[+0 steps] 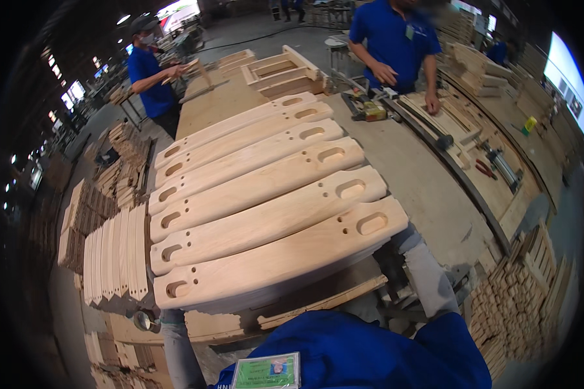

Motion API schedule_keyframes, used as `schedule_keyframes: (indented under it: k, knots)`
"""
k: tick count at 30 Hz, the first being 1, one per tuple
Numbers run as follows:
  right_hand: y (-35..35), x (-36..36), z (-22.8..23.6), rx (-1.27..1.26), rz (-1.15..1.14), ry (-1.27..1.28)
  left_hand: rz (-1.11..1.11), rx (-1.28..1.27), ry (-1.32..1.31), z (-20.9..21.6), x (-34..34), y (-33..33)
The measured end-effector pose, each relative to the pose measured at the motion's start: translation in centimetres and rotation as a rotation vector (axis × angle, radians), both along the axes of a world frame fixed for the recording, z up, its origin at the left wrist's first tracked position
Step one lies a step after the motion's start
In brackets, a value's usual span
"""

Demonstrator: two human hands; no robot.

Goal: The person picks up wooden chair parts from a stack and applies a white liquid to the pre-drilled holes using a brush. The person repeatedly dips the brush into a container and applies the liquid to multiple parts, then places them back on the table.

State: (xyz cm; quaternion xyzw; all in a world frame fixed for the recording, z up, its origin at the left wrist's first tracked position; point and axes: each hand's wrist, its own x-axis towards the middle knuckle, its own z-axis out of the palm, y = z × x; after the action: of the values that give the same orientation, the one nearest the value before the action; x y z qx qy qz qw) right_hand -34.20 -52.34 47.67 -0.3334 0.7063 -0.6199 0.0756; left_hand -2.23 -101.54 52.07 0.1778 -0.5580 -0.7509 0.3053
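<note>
Several pale wooden slats [259, 214] lie side by side in a row before me, each with an oval slot and two small round holes near both ends. The nearest slat [279, 253] lies on top of a stack at the table's near side. Below its left end is my left hand [172, 316], mostly hidden by the wood. My right hand [403, 238] is at the right end of the same stack, its fingers out of sight behind it. Grey sleeves cover both forearms. Whether either hand grips the wood cannot be made out.
More slats [117, 256] stand stacked to the left. A wooden frame [285, 71] rests at the table's far end. Two co-workers in blue stand beyond; one touches a framed panel [448, 120] on the right bench, near red pliers [485, 169]. Wood pieces [519, 311] pile up at lower right.
</note>
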Motion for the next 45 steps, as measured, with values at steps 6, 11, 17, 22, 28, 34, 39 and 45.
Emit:
schedule_keyframes:
  k: [6, 11, 17, 22, 28, 34, 39, 45]
  knots:
    - [-0.5, 1.6, 4.8, -0.582, 0.095, -0.622, -0.096, -0.119, 0.006, -1.7, 0.9, -1.6]
    - [-1.1, 1.2, 7.3, -0.441, 0.064, -0.304, -0.080, 0.185, 0.170, 3.7, 0.5, 1.7]
    - [0.1, -0.5, 7.3, -0.460, 0.087, -0.792, -0.115, 0.115, 0.172, 7.1, 0.0, 4.5]
    - [0.0, -1.2, 7.3, -0.301, -0.026, -0.692, -0.076, 0.190, 0.181, 7.3, -0.3, 4.5]
    - [-1.8, 0.9, 7.9, -0.429, -0.100, -0.702, 0.142, 0.381, 0.245, 6.5, 0.0, 5.1]
    - [-4.8, 7.1, 9.2, -0.420, -0.578, -0.548, 0.655, 0.211, 0.018, 0.1, 3.0, 4.9]
    - [-3.8, 11.0, 3.8, -0.217, -0.639, -0.498, 0.826, 0.016, -0.396, -1.0, 12.1, 7.7]
    - [-6.3, 20.2, -4.9, 0.149, -0.325, -0.852, 0.918, -0.681, -0.897, -6.4, 23.2, 4.3]
